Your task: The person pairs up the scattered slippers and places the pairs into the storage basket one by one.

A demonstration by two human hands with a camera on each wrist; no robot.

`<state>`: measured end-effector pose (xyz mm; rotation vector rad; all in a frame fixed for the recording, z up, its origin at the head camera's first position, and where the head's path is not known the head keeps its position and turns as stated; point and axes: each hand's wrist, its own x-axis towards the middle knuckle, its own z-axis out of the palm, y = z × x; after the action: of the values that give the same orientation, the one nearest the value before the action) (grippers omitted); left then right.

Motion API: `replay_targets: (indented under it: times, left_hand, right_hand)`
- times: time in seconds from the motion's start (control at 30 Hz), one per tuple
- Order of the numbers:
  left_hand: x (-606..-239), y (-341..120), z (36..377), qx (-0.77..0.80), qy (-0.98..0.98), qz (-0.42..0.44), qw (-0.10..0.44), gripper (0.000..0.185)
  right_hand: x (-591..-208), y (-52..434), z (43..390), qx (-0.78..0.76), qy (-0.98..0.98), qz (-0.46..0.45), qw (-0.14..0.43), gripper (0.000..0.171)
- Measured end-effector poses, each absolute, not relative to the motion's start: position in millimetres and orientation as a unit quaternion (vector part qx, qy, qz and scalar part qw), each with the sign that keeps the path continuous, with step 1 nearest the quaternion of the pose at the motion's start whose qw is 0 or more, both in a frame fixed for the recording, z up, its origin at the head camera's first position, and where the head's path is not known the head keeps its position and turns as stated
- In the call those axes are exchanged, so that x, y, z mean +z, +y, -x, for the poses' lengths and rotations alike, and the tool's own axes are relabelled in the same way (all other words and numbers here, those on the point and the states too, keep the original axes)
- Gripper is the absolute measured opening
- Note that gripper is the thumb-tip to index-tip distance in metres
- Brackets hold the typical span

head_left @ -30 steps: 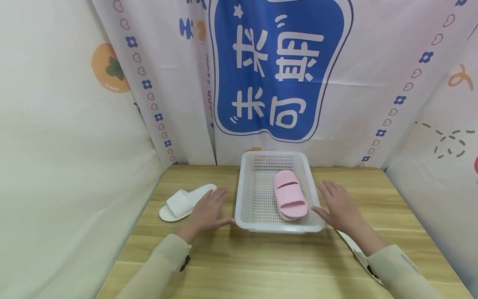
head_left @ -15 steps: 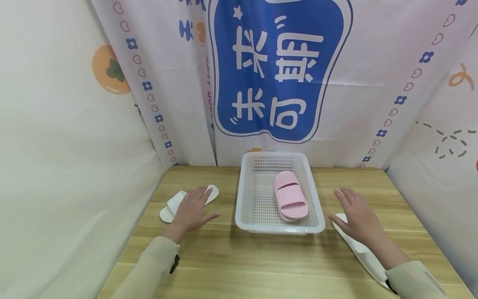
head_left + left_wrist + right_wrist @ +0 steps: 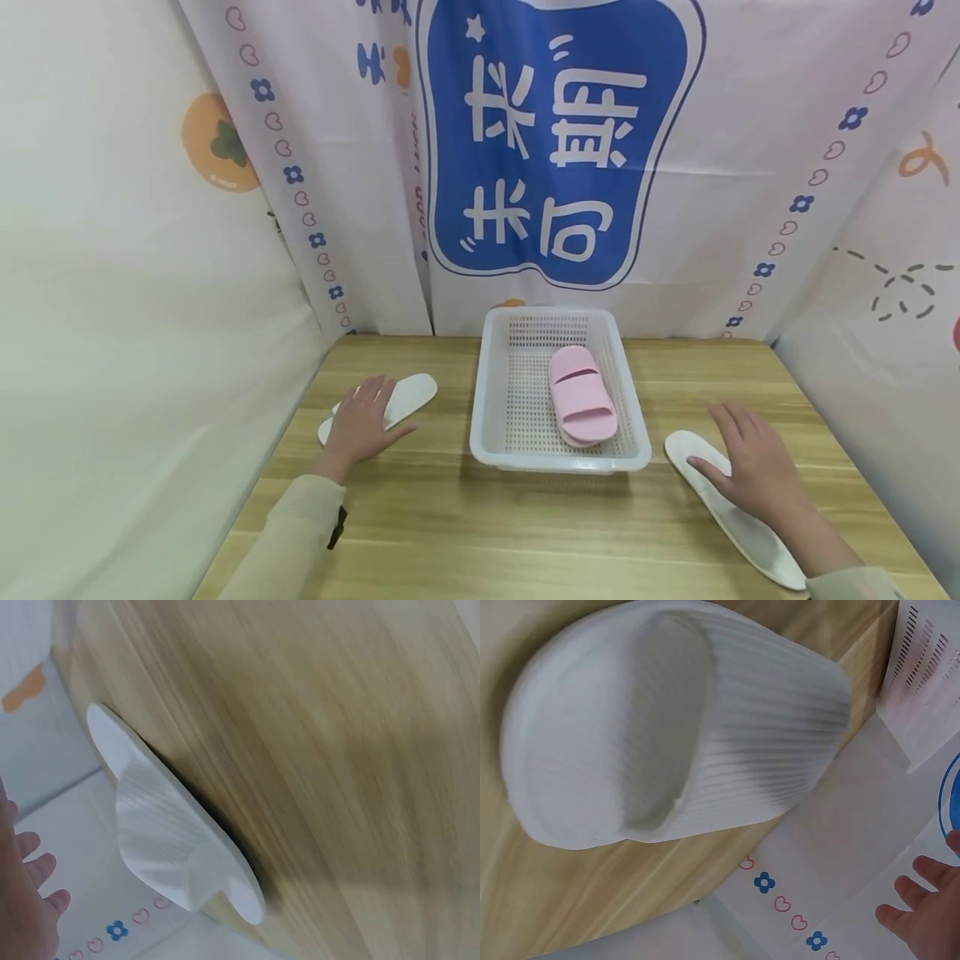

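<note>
My left hand hovers over a white slipper on the left of the table, fingers extended, hiding part of its strap. In the left wrist view that slipper lies apart from the fingers, its ribbed strap arching up. On the right, another white slipper lies slantwise, partly covered by my right hand, which is spread above it and grips nothing. Its ribbed strap fills much of the right wrist view. Between the hands, a pink slipper lies in a white plastic basket, a second pink sole showing beneath.
The wood-grain table reaches back to a printed cloth with a blue panel. Pale cloth walls close in the left and right sides. The basket stands at the back middle, near the cloth.
Both hands have moved outward from the basket's sides, the left over the left white slipper, the right over the right one. The basket and pink slippers stay put.
</note>
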<state>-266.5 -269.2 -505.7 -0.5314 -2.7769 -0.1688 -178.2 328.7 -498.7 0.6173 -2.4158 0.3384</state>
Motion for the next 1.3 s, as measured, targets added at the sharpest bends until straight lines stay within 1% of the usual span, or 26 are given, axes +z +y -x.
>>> replay_targets:
  times: [0.17,0.47,0.73,0.83,1.03,1.17,1.3]
  left_hand:
    - [-508.0,-281.2,267.8,-0.071,-0.976,0.152,0.138,0.095]
    - [-519.4,-301.0,272.5,-0.067,-0.979,0.132,0.14,0.094]
    - [-527.1,-311.3,274.2,-0.078,-0.985,0.097,0.118,0.105]
    - [-530.5,-314.4,275.0,-0.091,-0.987,0.083,0.107,0.107]
    - [-535.0,-316.1,277.6,-0.137,-0.984,0.063,0.096,0.101]
    - [-539.2,-318.8,279.9,-0.154,-0.983,0.052,0.091,0.1]
    - [-542.5,-320.5,282.9,-0.164,-0.981,0.042,0.092,0.099]
  right_hand:
    - [-508.7,337.8,168.3,0.13,-0.924,-0.216,0.289,0.089]
    - [-524.3,344.0,148.9,0.121,-0.95,-0.163,0.237,0.088]
    - [-540.5,348.3,131.2,0.133,-0.962,-0.113,0.21,0.097]
    - [-547.7,350.5,125.7,0.139,-0.961,-0.107,0.213,0.099]
    - [-554.8,351.6,116.8,0.154,-0.955,-0.103,0.23,0.094]
    - [-559.7,351.5,113.2,0.164,-0.95,-0.099,0.244,0.095]
    - [-564.5,350.9,109.4,0.169,-0.953,-0.088,0.234,0.099]
